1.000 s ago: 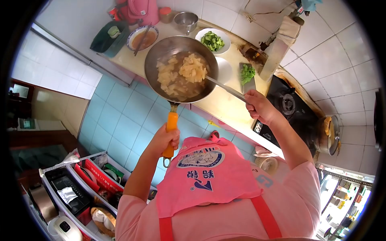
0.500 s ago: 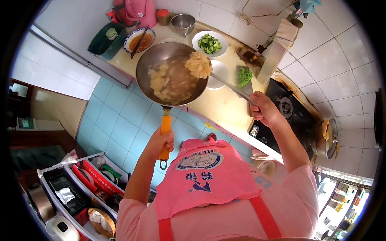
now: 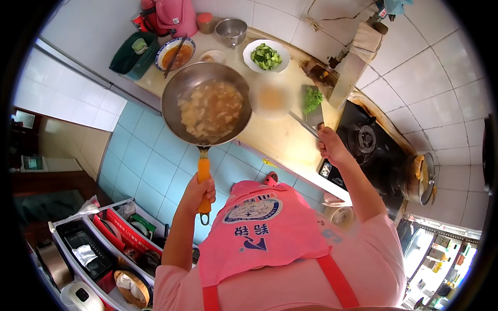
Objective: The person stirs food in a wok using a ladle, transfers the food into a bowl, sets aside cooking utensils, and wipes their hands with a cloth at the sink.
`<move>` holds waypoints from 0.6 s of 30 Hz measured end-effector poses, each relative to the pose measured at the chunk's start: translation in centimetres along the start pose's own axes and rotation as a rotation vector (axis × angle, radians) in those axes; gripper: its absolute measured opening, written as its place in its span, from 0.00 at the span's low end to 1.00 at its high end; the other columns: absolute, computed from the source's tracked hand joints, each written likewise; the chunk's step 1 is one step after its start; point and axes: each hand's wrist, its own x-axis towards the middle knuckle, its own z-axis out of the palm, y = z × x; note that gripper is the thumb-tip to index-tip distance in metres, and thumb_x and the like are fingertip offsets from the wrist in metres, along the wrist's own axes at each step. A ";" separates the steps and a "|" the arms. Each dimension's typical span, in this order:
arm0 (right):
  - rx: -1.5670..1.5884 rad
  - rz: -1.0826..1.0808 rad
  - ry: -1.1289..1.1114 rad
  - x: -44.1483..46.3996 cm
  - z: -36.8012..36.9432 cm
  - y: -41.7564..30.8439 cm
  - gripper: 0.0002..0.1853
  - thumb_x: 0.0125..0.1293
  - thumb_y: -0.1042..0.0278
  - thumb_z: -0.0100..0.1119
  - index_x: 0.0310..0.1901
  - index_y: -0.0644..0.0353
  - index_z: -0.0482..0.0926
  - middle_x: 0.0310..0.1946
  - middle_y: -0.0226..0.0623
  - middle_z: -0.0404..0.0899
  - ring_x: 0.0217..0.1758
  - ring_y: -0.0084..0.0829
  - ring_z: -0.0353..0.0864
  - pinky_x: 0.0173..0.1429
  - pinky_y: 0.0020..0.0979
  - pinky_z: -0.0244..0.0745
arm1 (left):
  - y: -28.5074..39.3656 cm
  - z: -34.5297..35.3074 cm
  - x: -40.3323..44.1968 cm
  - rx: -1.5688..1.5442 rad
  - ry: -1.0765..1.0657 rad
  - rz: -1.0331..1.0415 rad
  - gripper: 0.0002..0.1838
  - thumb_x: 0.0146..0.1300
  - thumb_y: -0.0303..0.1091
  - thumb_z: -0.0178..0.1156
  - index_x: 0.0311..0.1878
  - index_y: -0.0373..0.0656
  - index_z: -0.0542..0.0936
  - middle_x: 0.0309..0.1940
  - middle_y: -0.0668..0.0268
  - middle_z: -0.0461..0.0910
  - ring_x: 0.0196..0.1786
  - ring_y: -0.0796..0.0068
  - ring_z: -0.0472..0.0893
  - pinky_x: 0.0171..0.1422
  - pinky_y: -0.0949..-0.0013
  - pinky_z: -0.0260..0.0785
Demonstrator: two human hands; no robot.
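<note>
My left hand (image 3: 198, 193) is wrapped round the orange handle of a wok (image 3: 174, 127), which holds pale sliced food in brown liquid. My right hand (image 3: 332, 145) grips the metal handle of a ladle (image 3: 303, 124). The ladle's head and the white bowl (image 3: 271, 96) around it are blurred; a tan mass shows there, and its exact position cannot be made out. Behind the bowl stands a white plate of chopped cucumber (image 3: 265, 56). Near my right hand, green herbs (image 3: 312, 99) lie on a cleaver-like dark blade (image 3: 314, 117).
A patterned bowl with chopsticks (image 3: 175, 54), a green basin (image 3: 134, 56), a pink jug (image 3: 176, 18) and a metal cup (image 3: 231, 31) stand along the counter's back left. On the right are a black gas stove (image 3: 358, 140) and a pot (image 3: 419, 179).
The wok has moved left and slightly toward me with my left hand. The ladle's food load has left the wok's area and is now at the white bowl. A small dish has come into view behind the wok.
</note>
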 end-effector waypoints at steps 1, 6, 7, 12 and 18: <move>0.001 0.000 0.002 0.6 0.0 0.6 0.05 0.68 0.65 0.48 0.38 0.52 0.63 0.18 0.25 0.61 0.11 0.16 0.50 0.13 0.22 0.46 | -0.1 -0.1 0.0 -0.004 0.000 0.001 0.07 0.63 0.31 0.54 0.40 0.47 0.65 0.21 0.75 0.62 0.19 0.86 0.63 0.23 0.77 0.63; -0.311 -0.118 0.132 4.0 -0.6 4.2 0.08 0.67 0.66 0.50 0.43 0.58 0.66 0.19 0.34 0.69 0.15 0.23 0.64 0.18 0.28 0.58 | -0.7 -0.7 -0.2 -0.021 -0.033 -0.015 0.08 0.64 0.31 0.54 0.40 0.46 0.64 0.22 0.73 0.64 0.20 0.84 0.65 0.26 0.75 0.65; -0.485 -0.240 0.177 4.9 -1.2 5.3 0.09 0.66 0.66 0.51 0.44 0.59 0.67 0.20 0.39 0.73 0.17 0.30 0.71 0.21 0.31 0.64 | -0.8 -0.8 -0.3 -0.028 -0.036 -0.013 0.08 0.63 0.31 0.54 0.40 0.46 0.64 0.22 0.73 0.64 0.20 0.84 0.65 0.26 0.75 0.65; -0.899 -0.589 0.350 1.1 1.0 4.1 0.11 0.65 0.69 0.54 0.46 0.61 0.68 0.29 0.54 0.77 0.32 0.54 0.78 0.36 0.46 0.72 | -1.1 -0.9 -0.4 -0.060 -0.037 -0.016 0.08 0.63 0.30 0.54 0.40 0.46 0.64 0.22 0.73 0.64 0.20 0.84 0.65 0.25 0.75 0.65; -1.061 -0.879 0.432 -1.0 0.8 4.3 0.11 0.66 0.71 0.52 0.48 0.61 0.67 0.34 0.57 0.77 0.37 0.59 0.77 0.41 0.51 0.72 | -1.4 -1.4 -0.5 -0.045 -0.068 -0.013 0.08 0.63 0.31 0.54 0.40 0.47 0.64 0.21 0.73 0.64 0.20 0.84 0.65 0.25 0.75 0.65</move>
